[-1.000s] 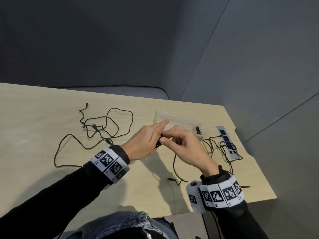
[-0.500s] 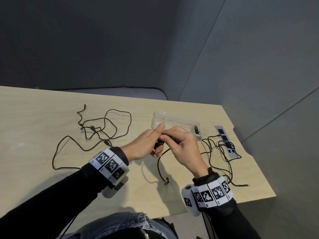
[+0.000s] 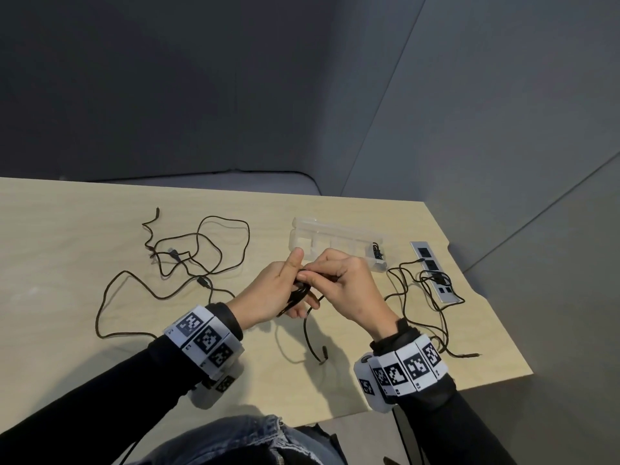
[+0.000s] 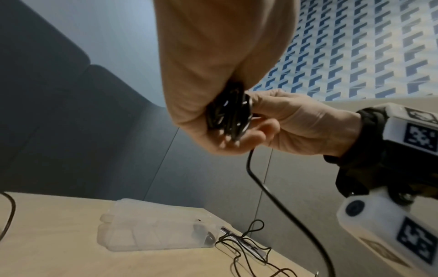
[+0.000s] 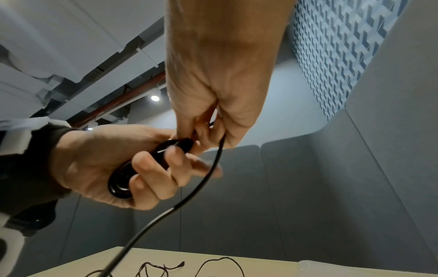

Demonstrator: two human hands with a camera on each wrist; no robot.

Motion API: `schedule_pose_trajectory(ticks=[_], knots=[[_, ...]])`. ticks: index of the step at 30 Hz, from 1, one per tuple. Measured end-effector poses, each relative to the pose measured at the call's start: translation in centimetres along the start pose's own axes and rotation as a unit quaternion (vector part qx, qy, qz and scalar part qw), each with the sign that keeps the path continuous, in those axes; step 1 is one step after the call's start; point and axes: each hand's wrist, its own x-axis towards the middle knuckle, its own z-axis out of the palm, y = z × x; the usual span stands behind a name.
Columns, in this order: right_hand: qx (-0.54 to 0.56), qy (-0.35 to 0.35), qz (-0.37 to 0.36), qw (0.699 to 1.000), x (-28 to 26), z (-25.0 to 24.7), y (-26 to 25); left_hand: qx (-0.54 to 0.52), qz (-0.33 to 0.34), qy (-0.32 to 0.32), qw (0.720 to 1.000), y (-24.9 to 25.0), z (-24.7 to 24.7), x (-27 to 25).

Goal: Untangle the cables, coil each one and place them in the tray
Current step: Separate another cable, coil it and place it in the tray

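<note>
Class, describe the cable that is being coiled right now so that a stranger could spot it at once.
Start at the pale wooden table and find the two hands raised above its middle. The left hand grips a small bundle of thin black cable, and the right hand pinches it. Unlike the loose cables on the table, it is wound into loops, with one tail hanging down.

You are working at a pale wooden table (image 3: 67, 229) with a silver socket strip (image 3: 434, 271) set flush near its right edge. Grey padded panels (image 3: 503, 129) stand behind it.
</note>
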Motion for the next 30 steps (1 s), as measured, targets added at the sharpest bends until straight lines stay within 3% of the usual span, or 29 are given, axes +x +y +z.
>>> schedule_pose_trajectory(ticks=[5,9,13,17,23,27,30], knots=[[-0.006,-0.033,0.062,0.997,-0.7,0.5,0.2,0.028,-0.014,0.027,0.999,0.7,0.3,-0.5],[-0.029,-0.04,0.051,0.998,-1.4,1.0,-0.1,0.07,-0.033,0.068,0.995,-0.3,0.2,0.0],[-0.028,-0.002,0.06,0.998,-1.4,1.5,-0.2,0.127,0.012,0.09,0.988,-0.9,0.5,0.0],[-0.013,0.002,0.027,1.0,-1.8,1.8,-0.4,0.102,0.047,0.075,0.991,-1.1,0.4,-0.2],[-0.095,0.009,-0.036,0.995,-1.9,2.4,1.0,0.202,0.006,0.027,0.979,-1.2,-0.7,0.4],[-0.103,0.062,-0.066,0.991,-1.3,1.4,1.0,0.15,-0.041,0.046,0.987,-1.4,-0.3,-0.1],[-0.096,0.058,-0.071,0.991,-1.0,0.8,0.9,0.174,0.014,0.019,0.984,-1.9,-0.5,-0.2]])
